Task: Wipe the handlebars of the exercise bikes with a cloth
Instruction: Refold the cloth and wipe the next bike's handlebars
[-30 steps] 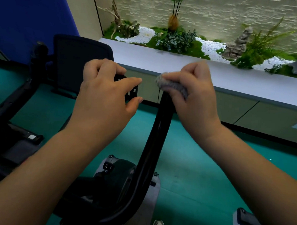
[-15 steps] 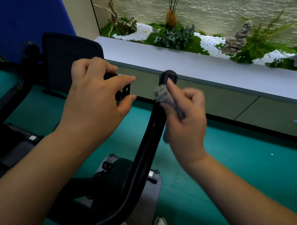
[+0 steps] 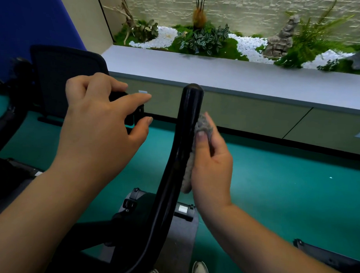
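A black curved handlebar (image 3: 188, 120) of the exercise bike rises in the middle of the view, its rounded tip uncovered. My right hand (image 3: 211, 168) holds a grey cloth (image 3: 197, 149) and presses it against the right side of the bar, below the tip. My left hand (image 3: 97, 129) is curled around the bike's other black handle (image 3: 133, 114), mostly hiding it, with the forefinger and thumb sticking out past it.
The bike's grey base (image 3: 177, 234) sits below on the teal floor (image 3: 275, 190). A black chair back (image 3: 61, 71) and another machine (image 3: 8, 130) stand at left. A grey ledge (image 3: 238, 77) with plants and white pebbles runs across the back. My shoe (image 3: 200, 268) shows at bottom.
My right hand has slid the cloth down from the handlebar's tip along its right side, leaving the tip bare. My left hand has kept its hold on the other handle.
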Demonstrator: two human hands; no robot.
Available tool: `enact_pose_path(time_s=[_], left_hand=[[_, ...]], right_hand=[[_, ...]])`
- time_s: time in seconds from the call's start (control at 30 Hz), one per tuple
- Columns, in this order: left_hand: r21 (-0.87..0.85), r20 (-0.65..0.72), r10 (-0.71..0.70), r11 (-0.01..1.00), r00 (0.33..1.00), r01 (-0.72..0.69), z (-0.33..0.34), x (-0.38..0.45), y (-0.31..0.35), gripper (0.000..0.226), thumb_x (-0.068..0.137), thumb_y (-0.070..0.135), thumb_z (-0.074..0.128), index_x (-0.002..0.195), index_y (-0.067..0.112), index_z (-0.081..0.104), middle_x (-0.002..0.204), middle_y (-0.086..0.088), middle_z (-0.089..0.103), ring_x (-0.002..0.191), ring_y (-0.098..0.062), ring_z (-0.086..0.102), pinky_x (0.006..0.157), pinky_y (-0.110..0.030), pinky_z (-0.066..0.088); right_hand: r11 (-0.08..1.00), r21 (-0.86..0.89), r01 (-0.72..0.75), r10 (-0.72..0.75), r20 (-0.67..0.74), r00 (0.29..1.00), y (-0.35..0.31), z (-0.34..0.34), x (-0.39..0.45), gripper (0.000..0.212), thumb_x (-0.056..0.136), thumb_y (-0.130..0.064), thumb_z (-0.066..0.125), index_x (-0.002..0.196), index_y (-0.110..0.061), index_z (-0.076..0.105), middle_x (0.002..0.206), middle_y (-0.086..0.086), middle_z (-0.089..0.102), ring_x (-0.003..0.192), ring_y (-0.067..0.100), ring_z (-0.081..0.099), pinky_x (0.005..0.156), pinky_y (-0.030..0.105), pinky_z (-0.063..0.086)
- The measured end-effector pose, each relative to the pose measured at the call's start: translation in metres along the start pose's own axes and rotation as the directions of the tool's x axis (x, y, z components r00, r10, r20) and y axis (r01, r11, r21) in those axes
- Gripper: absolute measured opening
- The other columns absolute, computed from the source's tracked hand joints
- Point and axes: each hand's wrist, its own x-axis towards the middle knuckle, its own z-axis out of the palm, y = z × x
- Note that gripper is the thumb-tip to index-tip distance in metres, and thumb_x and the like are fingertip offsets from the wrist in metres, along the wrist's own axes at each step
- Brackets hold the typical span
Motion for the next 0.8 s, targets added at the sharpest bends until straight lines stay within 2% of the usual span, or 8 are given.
enact_pose_path(time_s=[0.1,0.2,0.33,0.43,0.53,0.57,0.67,0.8], left_hand=[[-0.009,-0.005,-0.011,1.0,1.0,0.011,0.001,0.0,0.0,0.038,0.085,0.034,0.065,0.121,0.024,0.066,0.117,-0.009,0.052,0.113,-0.041,0.035,0.081,-0.028,0.025],[-0.011,0.0,-0.003,1.0,1.0,0.003,0.001,0.001,0.0,0.037,0.085,0.033,0.066,0.121,0.024,0.066,0.116,-0.01,0.052,0.112,-0.042,0.036,0.082,-0.03,0.028],[-0.012,0.0,-0.002,1.0,1.0,0.002,0.002,0.001,-0.001,0.037,0.085,0.034,0.066,0.12,0.024,0.066,0.116,-0.01,0.052,0.113,-0.043,0.036,0.081,-0.028,0.026],[-0.014,-0.004,-0.003,1.0,1.0,0.003,0.002,0.0,-0.001,0.036,0.084,0.034,0.067,0.12,0.024,0.067,0.116,-0.01,0.052,0.112,-0.043,0.036,0.082,-0.026,0.024],[-0.02,-0.01,-0.002,1.0,1.0,0.002,0.001,0.001,0.0,0.036,0.084,0.033,0.067,0.119,0.024,0.067,0.116,-0.01,0.052,0.112,-0.043,0.037,0.082,-0.026,0.024],[-0.02,-0.009,-0.002,1.0,1.0,0.002,0.001,0.001,-0.001,0.036,0.084,0.033,0.067,0.119,0.024,0.067,0.116,-0.01,0.052,0.112,-0.043,0.037,0.081,-0.026,0.025],[-0.017,-0.015,0.004,1.0,1.0,-0.004,0.001,0.001,-0.001,0.036,0.084,0.033,0.067,0.119,0.024,0.067,0.115,-0.01,0.052,0.111,-0.043,0.037,0.081,-0.025,0.023],[-0.027,-0.013,0.006,1.0,1.0,-0.007,0.001,0.001,-0.001,0.035,0.083,0.033,0.067,0.117,0.023,0.068,0.114,-0.01,0.052,0.11,-0.043,0.037,0.083,-0.023,0.022]], right_hand=[[0.998,0.01,-0.057,0.057,0.001,0.998,-0.001,0.004,0.014,0.038,0.091,-0.038,0.05,0.129,-0.034,0.058,0.12,0.0,0.064,0.111,0.01,0.06,0.1,0.037,0.048],[0.994,0.093,-0.065,0.062,0.041,0.997,-0.02,0.009,0.048,0.034,0.096,-0.035,0.047,0.126,-0.025,0.061,0.12,-0.003,0.066,0.112,0.014,0.061,0.099,0.045,0.049],[0.983,0.13,-0.13,0.121,0.074,0.99,-0.022,0.006,0.042,0.027,0.101,-0.03,0.043,0.104,-0.016,0.066,0.087,0.0,0.067,0.083,0.017,0.062,0.085,0.054,0.054],[0.966,0.141,-0.217,0.2,0.13,0.971,-0.008,-0.001,0.009,0.026,0.098,-0.035,0.046,0.09,-0.021,0.068,0.08,0.004,0.065,0.076,0.021,0.058,0.079,0.056,0.051],[0.964,0.103,-0.244,0.224,0.172,0.959,-0.013,-0.001,0.013,0.031,0.1,-0.035,0.044,0.09,-0.014,0.066,0.077,0.01,0.061,0.072,0.022,0.055,0.07,0.048,0.05],[0.965,0.092,-0.244,0.224,0.182,0.957,-0.02,-0.001,0.023,0.034,0.101,-0.033,0.041,0.091,-0.009,0.064,0.075,0.009,0.06,0.069,0.021,0.056,0.067,0.044,0.05],[0.939,0.143,-0.313,0.267,0.273,0.924,-0.045,0.0,0.057,0.038,0.101,-0.036,0.04,0.09,-0.01,0.065,0.061,0.0,0.062,0.055,0.014,0.061,0.054,0.03,0.053],[0.876,0.132,-0.463,0.362,0.453,0.815,-0.048,-0.003,0.078,0.036,0.096,-0.032,0.054,0.117,-0.005,0.066,0.059,0.0,0.059,0.051,0.014,0.059,0.052,0.028,0.053]])
